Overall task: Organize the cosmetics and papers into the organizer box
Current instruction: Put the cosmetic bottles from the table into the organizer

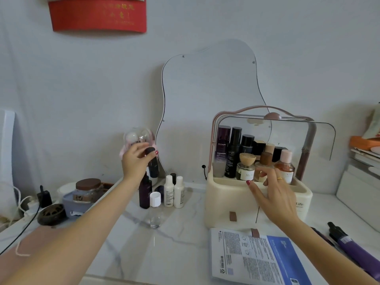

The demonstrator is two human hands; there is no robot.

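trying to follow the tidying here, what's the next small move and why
Probably carry the dark bottle, gripped by the left hand, across to the organizer box. The lid is up, and the right hand is at the front bottles, seemingly making room.

Counts: one cream organizer box [226, 194] at 3 o'clock holding about ten bottles, some hidden behind others; one wavy mirror [209, 89] at 12 o'clock. Loose group at centre: two white bottles [169, 191], one tall dark bottle [144, 192], one clear bottle with a white cap [155, 210], plus a dark-capped bottle [153, 161] gripped by the left hand [134, 161]. Two paper sheets [246, 256] at 5 o'clock, one purple tube [353, 247] at 4 o'clock, one brown-lidded jar [88, 190] at 9 o'clock, two hands, the right hand [273, 194] on the box.
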